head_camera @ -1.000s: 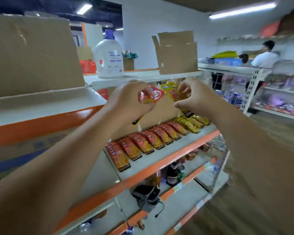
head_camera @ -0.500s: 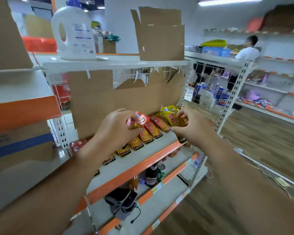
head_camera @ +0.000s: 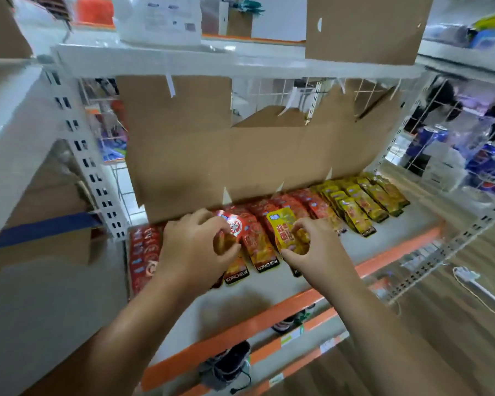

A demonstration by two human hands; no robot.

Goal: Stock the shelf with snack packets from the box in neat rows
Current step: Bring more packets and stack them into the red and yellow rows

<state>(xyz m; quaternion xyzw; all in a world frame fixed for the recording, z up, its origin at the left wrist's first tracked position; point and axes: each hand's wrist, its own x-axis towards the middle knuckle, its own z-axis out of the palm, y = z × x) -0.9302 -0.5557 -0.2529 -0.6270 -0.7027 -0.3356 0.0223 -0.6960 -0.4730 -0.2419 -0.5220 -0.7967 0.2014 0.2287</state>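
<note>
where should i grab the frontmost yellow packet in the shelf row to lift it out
Pinch the frontmost yellow packet by its dark bottom strip, coming from the shelf's orange front edge. It lies flat, shingled with the packets behind it, and that end alone juts free over bare shelf.

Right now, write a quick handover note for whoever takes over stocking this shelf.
Left hand grips a red foil snack packet; right hand pinches a yellow foil snack packet, both above the white shelf with the orange edge.
Done: rows of red packets on the left and middle, rows of yellow packets on the right.
Left: set both held packets into matching rows.
</note>
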